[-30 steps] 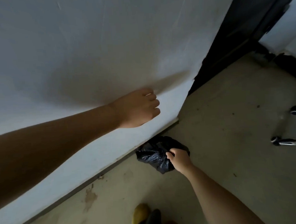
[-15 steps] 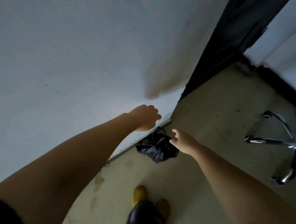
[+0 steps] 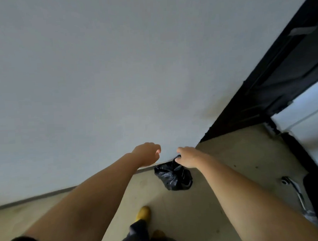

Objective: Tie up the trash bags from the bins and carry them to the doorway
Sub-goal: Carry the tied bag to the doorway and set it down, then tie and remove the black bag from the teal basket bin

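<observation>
A small tied black trash bag (image 3: 173, 176) sits on the floor against the foot of the white wall, close to the dark door frame (image 3: 274, 88). My right hand (image 3: 188, 156) hovers over the bag's knotted top with fingers relaxed; it overlaps the loop, and no grip on it shows. My left hand (image 3: 147, 154) hangs in front of the wall to the left of the bag, its fingers loosely curled around nothing.
The white wall (image 3: 115, 76) fills the left and top. A chrome chair base leg (image 3: 294, 190) and a dark shape stand on the floor at the right. My yellow shoe (image 3: 143, 212) is below the bag. Beige floor (image 3: 239, 153) runs toward the doorway.
My right hand let go of the bag, which stays on the floor by the wall. The view rose and both arms now stretch forward over it.
</observation>
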Demonstrator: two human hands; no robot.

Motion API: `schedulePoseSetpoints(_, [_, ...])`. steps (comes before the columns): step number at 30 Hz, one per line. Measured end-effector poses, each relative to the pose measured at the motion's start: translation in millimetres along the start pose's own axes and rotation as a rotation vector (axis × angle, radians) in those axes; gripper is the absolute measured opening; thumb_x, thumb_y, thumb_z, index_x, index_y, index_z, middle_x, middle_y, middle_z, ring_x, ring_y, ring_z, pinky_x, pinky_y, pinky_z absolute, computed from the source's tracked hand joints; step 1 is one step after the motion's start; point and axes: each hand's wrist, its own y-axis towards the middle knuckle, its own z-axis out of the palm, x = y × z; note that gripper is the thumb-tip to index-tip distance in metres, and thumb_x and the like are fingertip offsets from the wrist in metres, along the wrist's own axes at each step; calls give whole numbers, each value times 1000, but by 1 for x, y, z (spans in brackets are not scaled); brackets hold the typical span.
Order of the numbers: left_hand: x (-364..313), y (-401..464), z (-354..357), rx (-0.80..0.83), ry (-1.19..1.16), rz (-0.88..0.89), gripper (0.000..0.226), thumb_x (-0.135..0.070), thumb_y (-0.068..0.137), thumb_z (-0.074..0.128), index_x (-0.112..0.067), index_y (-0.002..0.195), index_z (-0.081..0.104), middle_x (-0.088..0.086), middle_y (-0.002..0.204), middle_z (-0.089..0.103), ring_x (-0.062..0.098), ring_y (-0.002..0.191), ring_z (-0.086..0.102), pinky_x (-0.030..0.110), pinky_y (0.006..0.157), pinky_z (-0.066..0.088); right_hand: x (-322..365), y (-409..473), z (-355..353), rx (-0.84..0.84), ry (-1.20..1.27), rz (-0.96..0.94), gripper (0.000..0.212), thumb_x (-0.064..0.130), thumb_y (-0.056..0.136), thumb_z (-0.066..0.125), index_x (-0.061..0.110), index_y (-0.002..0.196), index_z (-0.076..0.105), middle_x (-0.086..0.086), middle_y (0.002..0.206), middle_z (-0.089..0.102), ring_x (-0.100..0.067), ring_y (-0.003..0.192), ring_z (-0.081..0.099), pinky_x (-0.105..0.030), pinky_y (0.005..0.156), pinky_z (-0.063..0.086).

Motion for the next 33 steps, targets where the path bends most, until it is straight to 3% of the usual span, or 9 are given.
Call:
schedulePoseSetpoints(6, [59,-118,48,-112,-259,-388,33,-24,98,38,-16,126,53,7,127,57,24,114,54,35,97,45,83,-7,22,96,-229,-206,46,30,98,39,11,140,36,-14,140,44,-31,124,46,-42,103,40])
schedulePoseSetpoints(15, [120,-326,128,-329,-566,-899,33,-26,95,40,-18,123,57,6,124,60,25,110,58,35,91,48,272,-59,103,184,-586,-541,51,37,94,44,16,140,39,-12,142,45,-30,126,46,-41,104,40])
schedulePoseSetpoints(23, [154,-499,230,-405,-786,-1162,33,-29,97,38,-16,124,55,7,124,60,26,111,57,34,92,46,426,-139,217,226,-840,-787,52,37,96,41,14,142,35,-13,146,40,-30,130,43,-41,106,38])
schedulePoseSetpoints(33, [194,-702,326,-491,-903,-1400,33,-31,97,37,-18,121,55,6,121,61,26,106,59,34,88,49,591,-257,364,268,-1003,-1004,50,35,98,40,13,143,34,-11,148,38,-28,133,42,-37,106,37])
